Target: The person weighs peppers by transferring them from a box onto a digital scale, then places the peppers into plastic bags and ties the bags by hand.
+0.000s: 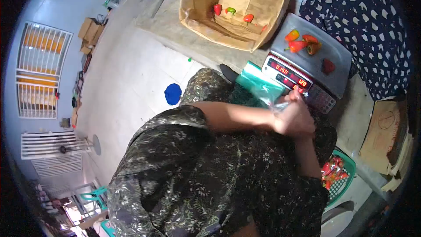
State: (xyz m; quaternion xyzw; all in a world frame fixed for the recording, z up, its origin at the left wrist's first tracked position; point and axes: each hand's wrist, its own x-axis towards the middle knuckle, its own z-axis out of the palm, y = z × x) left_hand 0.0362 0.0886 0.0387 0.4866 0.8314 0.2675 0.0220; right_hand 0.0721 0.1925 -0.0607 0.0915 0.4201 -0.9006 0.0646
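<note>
My left hand (284,120) and my right hand (302,116) are together, fingers closed and partly overlapping, over a clear plastic bag (277,104) that is blurred. Green plastic (262,83) lies just beyond them. Right above my hands is a digital scale (338,68) with lit red digits. On its tray, several red and orange peppers (297,46) sit in a cluster, and a darker red pepper (328,66) lies apart from them.
An open cardboard box (197,22) with a few peppers (248,18) stands beyond the scale. A green basket (351,163) of small red packets or peppers is at lower right, near folded cardboard (380,136). Dark patterned cloth (355,13) hangs at upper right. A blue disc (173,94) lies on the floor.
</note>
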